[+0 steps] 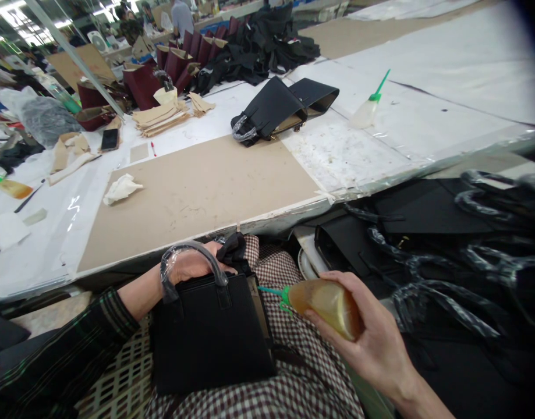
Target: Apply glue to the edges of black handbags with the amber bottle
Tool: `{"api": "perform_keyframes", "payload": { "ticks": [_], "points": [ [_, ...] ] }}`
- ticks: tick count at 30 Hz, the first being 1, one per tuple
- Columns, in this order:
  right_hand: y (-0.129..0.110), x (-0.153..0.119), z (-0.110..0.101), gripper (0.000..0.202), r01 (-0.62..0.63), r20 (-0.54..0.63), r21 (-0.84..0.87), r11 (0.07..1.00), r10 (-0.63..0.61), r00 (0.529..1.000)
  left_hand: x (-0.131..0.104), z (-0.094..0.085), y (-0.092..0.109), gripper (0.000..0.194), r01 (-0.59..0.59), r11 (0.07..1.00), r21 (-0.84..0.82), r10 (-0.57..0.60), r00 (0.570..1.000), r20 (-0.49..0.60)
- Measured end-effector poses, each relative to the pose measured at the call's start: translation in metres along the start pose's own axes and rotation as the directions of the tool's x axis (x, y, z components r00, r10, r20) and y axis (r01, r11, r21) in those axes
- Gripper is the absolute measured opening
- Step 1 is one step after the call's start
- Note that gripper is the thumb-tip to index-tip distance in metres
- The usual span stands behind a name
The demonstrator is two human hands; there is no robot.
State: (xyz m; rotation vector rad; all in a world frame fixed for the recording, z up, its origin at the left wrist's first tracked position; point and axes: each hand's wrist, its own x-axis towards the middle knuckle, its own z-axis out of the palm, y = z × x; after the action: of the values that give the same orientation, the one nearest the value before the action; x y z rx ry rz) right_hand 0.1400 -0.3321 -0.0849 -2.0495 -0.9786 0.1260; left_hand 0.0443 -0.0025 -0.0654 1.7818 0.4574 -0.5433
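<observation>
On our checkered lap (315, 398), our left grip (192, 266) clasps the top edge of a black rectangular handbag (206, 343); our right grip (374, 343) wraps an amber plastic bottle (322, 304), green nozzle (272, 290) beside the handbag's side edge. Past the white tabletop (433, 134) rim, room separates crumpled white tissue (122, 189) from black bags (269, 107).

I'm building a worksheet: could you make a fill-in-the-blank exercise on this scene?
1. The right grip holds a squeeze bottle whose cap is ____.
2. The handbag at the left grip is coloured ____.
3. The pen is coloured ____.
4. The smartphone lies on the pen's ____ side in this view.

Missing words: green; black; red; left.
</observation>
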Motion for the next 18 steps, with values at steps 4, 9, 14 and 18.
{"api": "perform_keyframes", "payload": {
  "ticks": [4,9,14,18],
  "points": [
    [-0.0023,-0.0007,0.0036,0.044,-0.019,-0.064,0.006,1.000,0.019,0.998,-0.0013,-0.0016,-0.0032,0.032,-0.002,1.000,0.017,0.003,1.000,-0.014],
    [-0.0013,-0.0032,0.0062,0.046,-0.018,-0.089,0.044,0.999,0.022,0.996,-0.0004,-0.0034,-0.0087,0.032,0.005,1.000,0.023,-0.006,1.000,0.002],
    [-0.0007,-0.0051,0.0087,0.047,-0.042,-0.094,0.071,0.997,0.048,0.994,-0.0009,-0.0020,-0.0083,0.034,0.004,1.000,0.013,-0.004,1.000,0.014],
    [-0.0027,-0.0029,0.0108,0.046,-0.035,-0.082,0.055,0.998,0.040,0.996,-0.0016,-0.0006,-0.0073,0.031,0.004,1.000,0.012,-0.004,1.000,0.007]
  ]
}}
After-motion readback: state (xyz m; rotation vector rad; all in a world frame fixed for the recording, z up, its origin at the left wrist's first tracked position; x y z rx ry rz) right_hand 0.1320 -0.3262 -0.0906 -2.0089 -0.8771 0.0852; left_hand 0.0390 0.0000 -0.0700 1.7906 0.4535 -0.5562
